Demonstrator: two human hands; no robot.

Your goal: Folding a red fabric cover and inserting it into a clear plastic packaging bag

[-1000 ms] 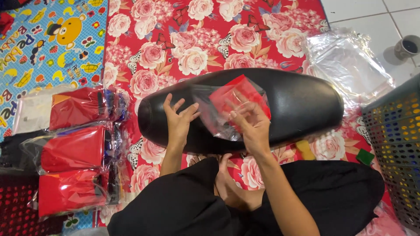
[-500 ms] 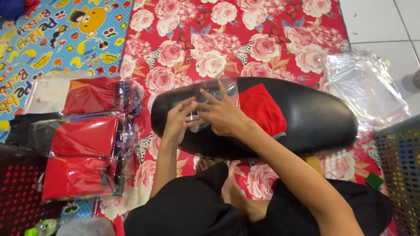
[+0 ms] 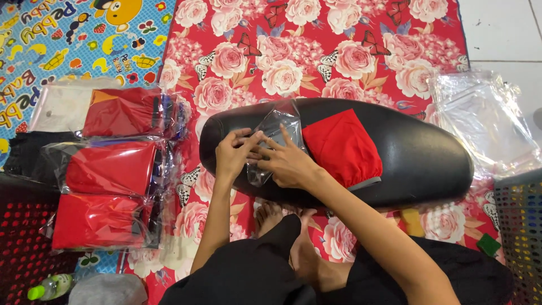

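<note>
While on clear bag (image 3: 278, 122), right hand (image 3: 289, 165)

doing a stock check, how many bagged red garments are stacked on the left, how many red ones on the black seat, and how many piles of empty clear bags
Bagged red garments, left stack: 3
Red garment on the black seat, in a clear bag under both hands: 1
Pile of empty clear bags: 1
Total: 5
</note>
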